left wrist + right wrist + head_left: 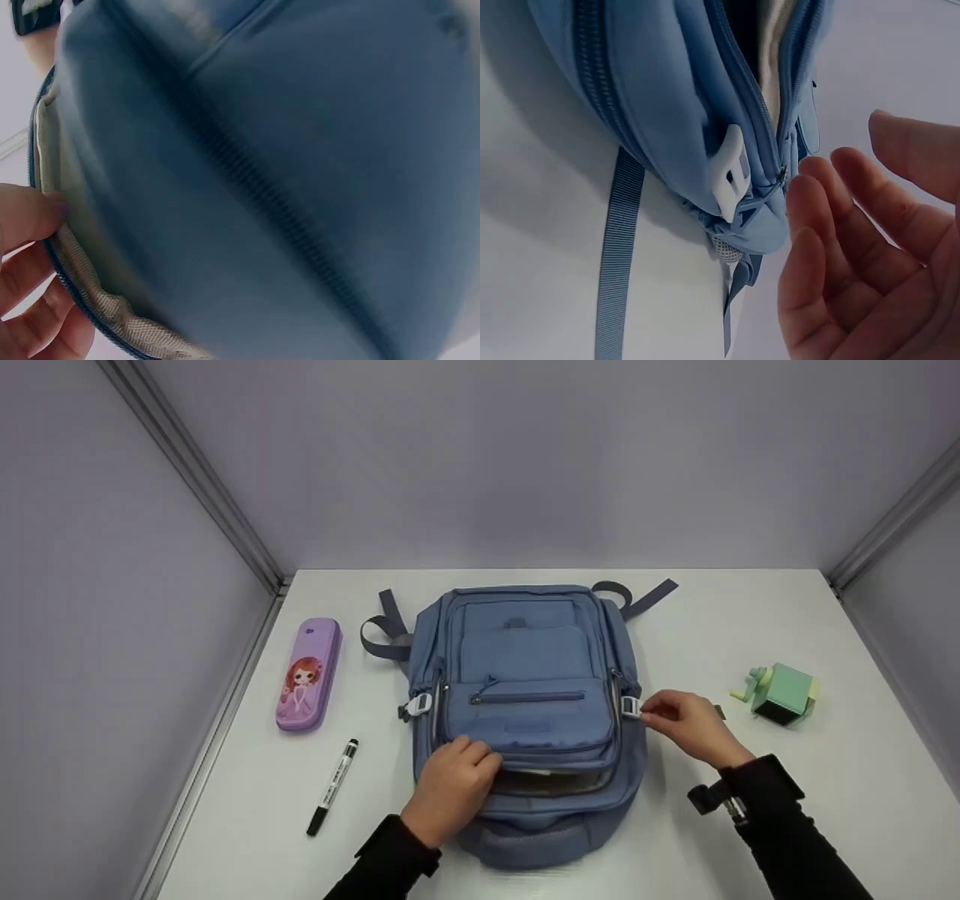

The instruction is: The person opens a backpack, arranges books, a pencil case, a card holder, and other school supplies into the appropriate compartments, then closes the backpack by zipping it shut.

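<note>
A blue backpack [525, 652] lies on its back on the table, its front compartment unzipped and gaping at the lower end. My left hand [457, 784] grips the zippered edge [66, 274] of that compartment, thumb on the pale lining and fingers beneath. By the white side buckle [631, 706] is my right hand [694, 724]. In the right wrist view its fingers [847, 217] are loosely bent with nothing between them, close to the zipper pull [782, 175] at the end of the opening. Shadow hides the compartment's inside.
Left of the backpack lie a purple pencil case [309, 675] with a cartoon girl and a black-and-white marker [332, 787]. A green pencil sharpener with a crank [784, 694] stands to the right. Loose straps [652, 598] stick out at the backpack's top. Grey walls enclose the white table [225, 825].
</note>
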Available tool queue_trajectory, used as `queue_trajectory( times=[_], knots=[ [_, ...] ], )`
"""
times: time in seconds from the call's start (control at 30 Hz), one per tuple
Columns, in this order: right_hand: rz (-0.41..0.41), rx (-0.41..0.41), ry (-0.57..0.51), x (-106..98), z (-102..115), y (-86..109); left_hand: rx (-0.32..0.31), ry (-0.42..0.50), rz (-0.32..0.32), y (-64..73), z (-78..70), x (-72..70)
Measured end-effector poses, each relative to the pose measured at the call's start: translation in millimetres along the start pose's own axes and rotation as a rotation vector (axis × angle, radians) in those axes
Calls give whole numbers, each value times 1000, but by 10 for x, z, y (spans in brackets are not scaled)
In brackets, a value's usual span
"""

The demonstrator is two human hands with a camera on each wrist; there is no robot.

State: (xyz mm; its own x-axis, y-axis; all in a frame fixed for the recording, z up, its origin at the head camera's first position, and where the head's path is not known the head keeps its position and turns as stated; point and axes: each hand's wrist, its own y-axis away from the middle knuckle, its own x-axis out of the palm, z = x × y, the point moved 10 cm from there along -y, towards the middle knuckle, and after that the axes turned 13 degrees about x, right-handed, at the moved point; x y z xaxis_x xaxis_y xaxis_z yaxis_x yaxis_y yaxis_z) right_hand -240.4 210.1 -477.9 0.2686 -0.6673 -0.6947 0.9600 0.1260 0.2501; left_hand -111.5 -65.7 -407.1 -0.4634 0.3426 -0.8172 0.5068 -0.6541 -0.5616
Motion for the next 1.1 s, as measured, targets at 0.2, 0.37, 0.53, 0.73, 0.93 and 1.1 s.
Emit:
queue_trajectory(
  times=[0.2, 0.37, 0.53, 0.73, 0.93, 1.1],
  knots=[
    [-120, 52, -5, -110, -323, 131, 0, -66, -134, -231, 180, -277],
    [-314, 120, 11, -381, -616, 148, -7, -108, -205, -494, 332, -480],
    [-546, 214, -9, -719, -894, 149, 0, -171, -223, -715, 433, -595],
    [-689, 456, -28, -989, -1419, 178, -7, -188, -209, -885, 544, -658],
    [-569, 616, 2, -969, -1828, 124, -52, -167, -177, -980, 656, -680],
    [-518, 654, 14, -941, -1933, 92, -65, -152, -151, -1036, 698, -681]
  ],
)
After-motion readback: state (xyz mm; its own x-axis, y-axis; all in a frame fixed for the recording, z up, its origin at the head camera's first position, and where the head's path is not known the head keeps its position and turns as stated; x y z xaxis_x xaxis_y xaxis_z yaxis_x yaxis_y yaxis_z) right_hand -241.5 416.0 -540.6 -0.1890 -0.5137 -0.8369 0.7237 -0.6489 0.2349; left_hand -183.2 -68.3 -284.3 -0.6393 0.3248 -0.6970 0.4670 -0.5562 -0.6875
